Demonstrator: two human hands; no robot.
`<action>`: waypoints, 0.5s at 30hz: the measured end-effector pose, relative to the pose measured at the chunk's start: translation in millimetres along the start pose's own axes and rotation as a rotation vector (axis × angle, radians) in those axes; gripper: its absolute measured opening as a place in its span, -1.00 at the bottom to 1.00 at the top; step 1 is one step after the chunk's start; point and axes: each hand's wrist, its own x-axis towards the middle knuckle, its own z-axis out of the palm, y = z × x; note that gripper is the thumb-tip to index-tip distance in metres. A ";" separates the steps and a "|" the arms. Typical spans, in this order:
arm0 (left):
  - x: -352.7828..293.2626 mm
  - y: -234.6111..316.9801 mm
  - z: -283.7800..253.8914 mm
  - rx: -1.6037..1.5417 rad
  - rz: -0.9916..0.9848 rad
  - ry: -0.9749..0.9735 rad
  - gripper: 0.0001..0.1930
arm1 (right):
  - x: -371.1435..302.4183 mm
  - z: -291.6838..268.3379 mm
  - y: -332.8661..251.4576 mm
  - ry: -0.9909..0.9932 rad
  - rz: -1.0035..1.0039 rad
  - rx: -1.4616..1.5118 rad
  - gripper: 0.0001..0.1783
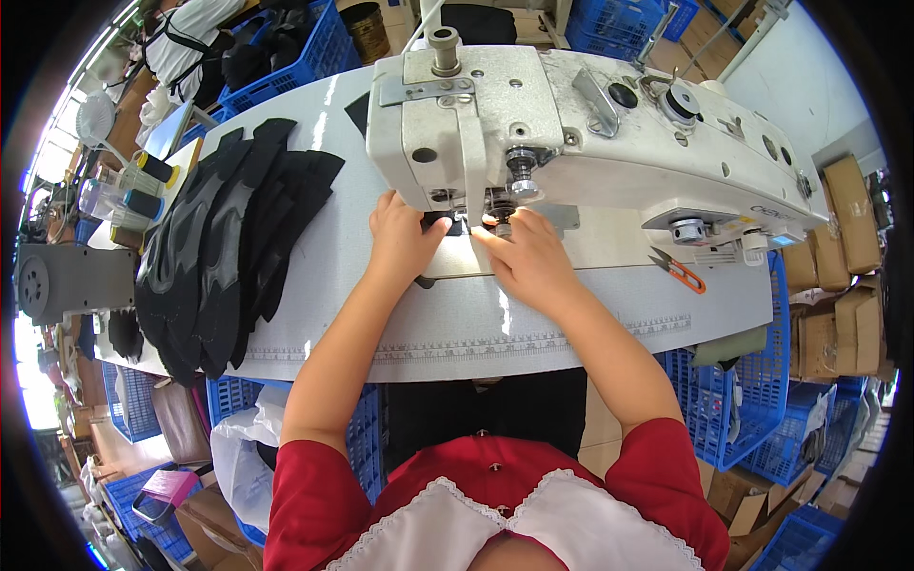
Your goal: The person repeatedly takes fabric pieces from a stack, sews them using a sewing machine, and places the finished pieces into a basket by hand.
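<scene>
A white industrial sewing machine [476, 105] stands over the light grey table. Under its needle area lies a small black fabric piece [455, 226], mostly hidden by my fingers and the machine head. On the left side of the needle, my left hand [402, 236] is closed at the piece, with its thumb on the black fabric. From the right, my right hand [526, 255] pinches close to the presser foot, its fingertips partly behind the machine parts. A pile of black cut fabric pieces [224, 247] with shiny patches lies on the table to the left.
Orange-handled thread snips [681, 273] lie right of my right hand. A printed ruler strip [457, 345] runs along the table's front edge. Thread spools [157, 168] and a grey machine part [76, 284] stand at the left. Blue crates [733, 409] flank the table.
</scene>
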 end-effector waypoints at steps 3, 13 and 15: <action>1.7 0.3 0.1 -0.024 -0.048 -0.055 -0.74 | -0.3 -0.8 0.4 -0.003 -0.007 0.000 -0.85; 1.9 2.8 -2.4 -0.012 -0.038 -0.026 -0.75 | -0.6 -0.7 -0.5 -0.022 0.006 -0.003 -0.82; 1.8 2.6 -2.7 -0.011 -0.039 -0.006 -0.75 | -0.6 -1.0 -1.0 -0.026 0.004 -0.008 -0.82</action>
